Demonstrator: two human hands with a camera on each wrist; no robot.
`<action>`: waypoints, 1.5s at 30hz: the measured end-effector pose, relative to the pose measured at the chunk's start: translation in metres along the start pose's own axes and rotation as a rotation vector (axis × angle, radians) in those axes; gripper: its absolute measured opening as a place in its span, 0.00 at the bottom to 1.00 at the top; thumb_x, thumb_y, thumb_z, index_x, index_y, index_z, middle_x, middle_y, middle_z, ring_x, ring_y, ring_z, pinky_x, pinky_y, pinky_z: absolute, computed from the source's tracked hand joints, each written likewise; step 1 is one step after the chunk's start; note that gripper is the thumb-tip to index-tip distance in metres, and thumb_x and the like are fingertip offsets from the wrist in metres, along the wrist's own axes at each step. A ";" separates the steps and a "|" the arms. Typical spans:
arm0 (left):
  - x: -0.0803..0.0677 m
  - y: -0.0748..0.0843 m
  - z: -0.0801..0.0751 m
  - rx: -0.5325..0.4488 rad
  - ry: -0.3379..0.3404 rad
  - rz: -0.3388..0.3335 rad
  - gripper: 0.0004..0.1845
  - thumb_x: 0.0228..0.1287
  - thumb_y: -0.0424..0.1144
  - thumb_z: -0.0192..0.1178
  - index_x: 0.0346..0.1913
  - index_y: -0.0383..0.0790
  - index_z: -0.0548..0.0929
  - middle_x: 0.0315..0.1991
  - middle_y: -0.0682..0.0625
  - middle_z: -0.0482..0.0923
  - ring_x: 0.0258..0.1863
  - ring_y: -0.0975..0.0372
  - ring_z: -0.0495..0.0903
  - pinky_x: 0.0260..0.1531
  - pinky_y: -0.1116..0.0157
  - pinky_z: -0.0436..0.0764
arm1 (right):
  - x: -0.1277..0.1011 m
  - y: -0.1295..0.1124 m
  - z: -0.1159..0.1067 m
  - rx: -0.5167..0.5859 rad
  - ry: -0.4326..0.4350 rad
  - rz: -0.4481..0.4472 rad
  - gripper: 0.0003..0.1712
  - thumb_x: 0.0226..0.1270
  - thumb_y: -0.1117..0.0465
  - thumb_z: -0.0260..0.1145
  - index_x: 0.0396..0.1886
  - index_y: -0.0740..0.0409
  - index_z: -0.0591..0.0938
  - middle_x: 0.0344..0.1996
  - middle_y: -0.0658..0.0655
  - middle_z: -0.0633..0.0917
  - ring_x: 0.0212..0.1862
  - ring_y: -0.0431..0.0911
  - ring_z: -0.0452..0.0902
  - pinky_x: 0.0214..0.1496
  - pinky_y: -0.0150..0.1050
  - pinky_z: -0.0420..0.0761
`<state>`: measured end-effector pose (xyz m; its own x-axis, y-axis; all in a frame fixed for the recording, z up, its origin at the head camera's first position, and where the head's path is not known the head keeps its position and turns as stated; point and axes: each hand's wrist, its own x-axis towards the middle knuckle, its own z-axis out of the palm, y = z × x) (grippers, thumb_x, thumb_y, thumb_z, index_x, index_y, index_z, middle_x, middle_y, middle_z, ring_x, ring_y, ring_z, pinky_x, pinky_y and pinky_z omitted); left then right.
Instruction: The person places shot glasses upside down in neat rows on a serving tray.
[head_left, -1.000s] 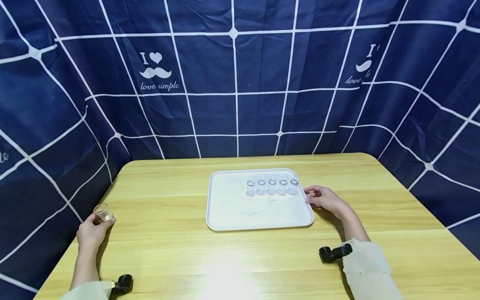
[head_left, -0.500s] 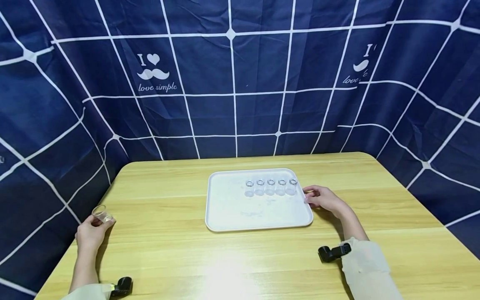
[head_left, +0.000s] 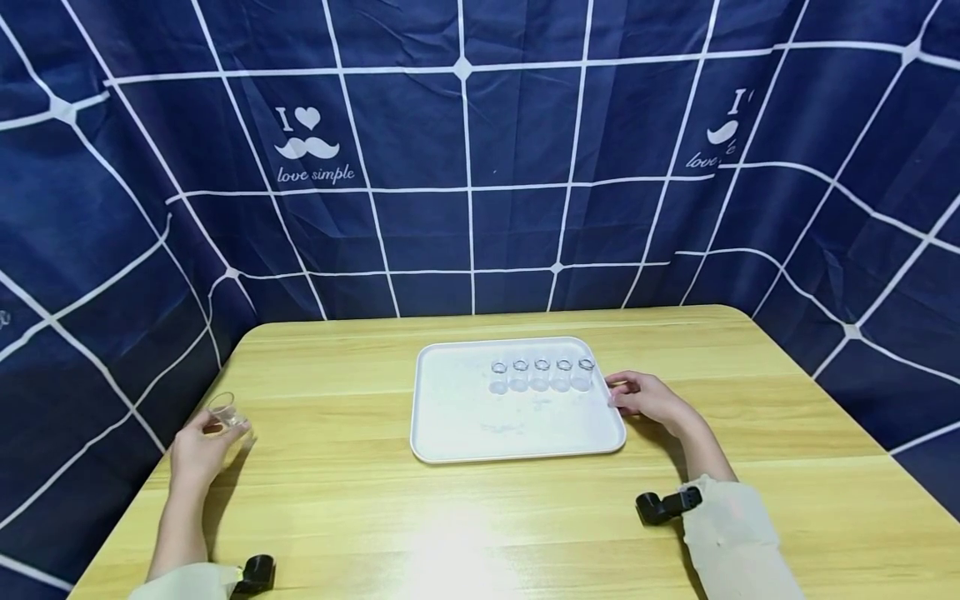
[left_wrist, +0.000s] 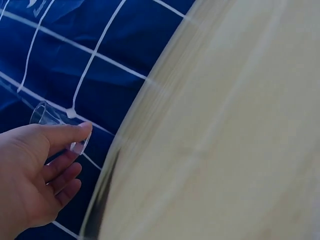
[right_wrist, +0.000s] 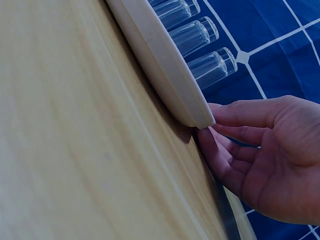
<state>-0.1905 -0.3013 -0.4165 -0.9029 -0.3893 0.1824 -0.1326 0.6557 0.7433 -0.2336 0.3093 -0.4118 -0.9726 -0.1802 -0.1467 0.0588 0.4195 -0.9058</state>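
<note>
Gripping glass w/ left hand.

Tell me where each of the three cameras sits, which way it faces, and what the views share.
Head: worn on the head, looking forward and down at the table, the white tray with five small glasses, and the blue curtain; both forearms show.
Left wrist: beside the left hand, which holds a small glass by the table edge.
Right wrist: beside the right hand, whose fingers touch the tray's edge.
Shared: head and right wrist both show the tray and glasses; head and left wrist both show the held glass.
</note>
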 end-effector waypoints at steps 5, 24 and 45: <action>0.000 0.016 0.003 -0.021 -0.018 0.067 0.19 0.55 0.35 0.63 0.45 0.25 0.76 0.44 0.27 0.73 0.45 0.43 0.71 0.42 0.55 0.68 | 0.000 0.001 0.000 -0.005 0.001 0.000 0.26 0.61 0.70 0.59 0.56 0.79 0.65 0.35 0.60 0.77 0.34 0.42 0.75 0.37 0.35 0.78; 0.001 0.082 0.035 -0.061 -0.151 0.289 0.17 0.54 0.33 0.65 0.45 0.27 0.78 0.42 0.30 0.76 0.45 0.43 0.73 0.41 0.49 0.70 | 0.002 0.002 -0.001 -0.036 0.018 0.002 0.25 0.61 0.70 0.60 0.56 0.78 0.66 0.34 0.58 0.77 0.34 0.41 0.75 0.37 0.34 0.78; 0.002 0.132 0.090 -0.146 -0.239 0.430 0.16 0.48 0.30 0.68 0.42 0.28 0.81 0.44 0.35 0.78 0.43 0.46 0.74 0.41 0.52 0.71 | 0.000 -0.001 0.000 -0.063 0.032 0.029 0.25 0.62 0.69 0.59 0.56 0.77 0.67 0.35 0.58 0.77 0.34 0.41 0.74 0.37 0.34 0.78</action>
<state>-0.2468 -0.1577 -0.3757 -0.9338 0.0655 0.3516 0.3141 0.6203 0.7187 -0.2335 0.3087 -0.4112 -0.9775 -0.1393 -0.1585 0.0735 0.4795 -0.8744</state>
